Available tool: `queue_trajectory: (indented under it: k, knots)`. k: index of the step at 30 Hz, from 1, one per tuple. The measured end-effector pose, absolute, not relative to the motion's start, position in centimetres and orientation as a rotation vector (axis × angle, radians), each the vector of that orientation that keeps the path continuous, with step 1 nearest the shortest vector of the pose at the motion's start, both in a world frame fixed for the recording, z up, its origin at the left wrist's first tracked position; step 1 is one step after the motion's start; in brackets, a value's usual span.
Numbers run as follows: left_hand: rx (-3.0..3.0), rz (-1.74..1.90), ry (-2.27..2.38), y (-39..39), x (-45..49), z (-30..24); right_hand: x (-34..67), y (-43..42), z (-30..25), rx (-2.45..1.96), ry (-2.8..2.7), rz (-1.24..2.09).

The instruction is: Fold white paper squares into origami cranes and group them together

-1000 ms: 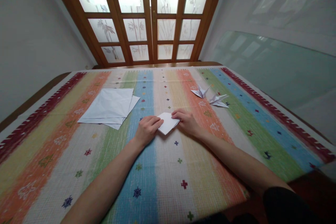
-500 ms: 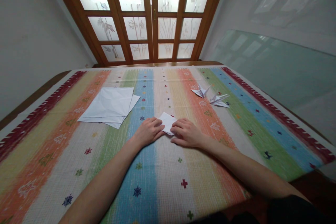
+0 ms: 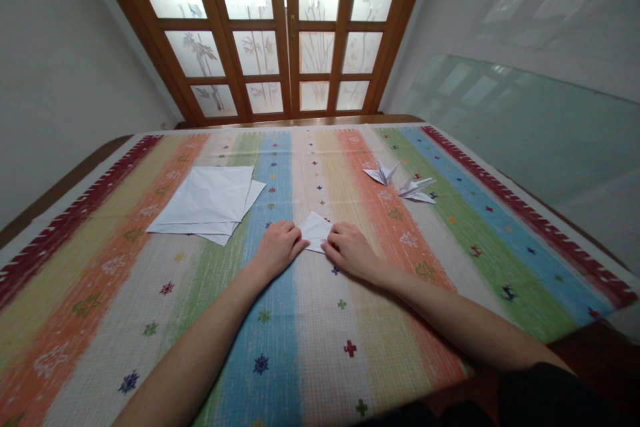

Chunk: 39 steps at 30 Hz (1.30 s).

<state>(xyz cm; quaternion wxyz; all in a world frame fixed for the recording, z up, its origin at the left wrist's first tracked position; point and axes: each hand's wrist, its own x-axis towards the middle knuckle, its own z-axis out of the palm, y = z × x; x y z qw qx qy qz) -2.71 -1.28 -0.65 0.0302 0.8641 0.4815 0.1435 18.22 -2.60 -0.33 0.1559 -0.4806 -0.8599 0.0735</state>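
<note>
A small folded piece of white paper [image 3: 315, 229] lies on the striped tablecloth [image 3: 320, 320] at the middle of the table. My left hand [image 3: 277, 249] presses on its left edge with curled fingers. My right hand [image 3: 350, 250] pinches and presses its right edge, fingers bent. The hands cover most of the paper, and only its upper corner shows between them.
A stack of white paper sheets [image 3: 207, 201] lies to the left. Two folded paper cranes [image 3: 384, 173] [image 3: 417, 189] stand at the right rear. A wooden door with frosted panes [image 3: 280, 27] is behind the table, and a glass panel [image 3: 525, 127] leans on the right.
My right hand moved down and in over the folded paper, which is now smaller and more covered. My left hand stayed on its left edge.
</note>
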Motion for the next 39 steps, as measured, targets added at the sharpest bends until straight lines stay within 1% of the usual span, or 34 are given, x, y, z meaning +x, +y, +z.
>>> queue_trajectory:
  k: [3, 7, 9, 11, 13, 15, 19, 23, 27, 30, 34, 39]
  knots:
    - [2.661, 0.399, 1.584, -1.6, -2.5, -0.3, 18.4, -2.5, -0.3, -1.418, -2.437, 0.243]
    - [2.758, 0.478, 1.61, -2.0, -2.4, 0.0, 19.0, -2.5, -0.2, -1.432, -2.375, 0.283]
    - [2.923, 0.473, 1.44, -2.2, -2.3, -0.1, 19.2, -2.4, -0.3, -1.427, -2.365, 0.286]
    - [3.086, 0.388, 1.192, -2.3, -2.2, -0.2, 19.3, -2.4, -0.3, -1.418, -2.361, 0.282]
    - [3.164, 0.282, 1.057, -2.6, -1.9, -0.2, 19.3, -2.3, -0.5, -1.413, -2.347, 0.285]
    - [3.168, 0.189, 1.092, -3.2, -1.3, -0.1, 19.2, -2.1, -0.6, -1.416, -2.316, 0.312]
    - [3.062, 0.053, 1.332, -5.2, 0.5, 0.5, 19.1, -0.9, -0.9, -1.4, -2.189, 0.397]
    - [2.994, 0.067, 1.52, -7.0, 2.0, 0.6, 18.5, 1.0, -1.3, -1.304, -2.144, 0.447]
    - [2.945, 0.105, 1.542, -7.4, 2.2, 0.5, 17.6, 2.4, -1.3, -1.228, -2.137, 0.678]
    - [2.927, 0.129, 1.539, -7.2, 2.0, 0.6, 17.2, 2.9, -1.1, -1.19, -2.087, 0.775]
    - [2.917, 0.145, 1.514, -7.0, 2.0, 0.5, 17.6, 3.0, -0.7, -1.127, -2.115, 0.778]
    - [2.931, 0.228, 1.49, -7.0, 2.0, 0.3, 18.6, 2.8, -0.7, -1.023, -2.286, 0.607]
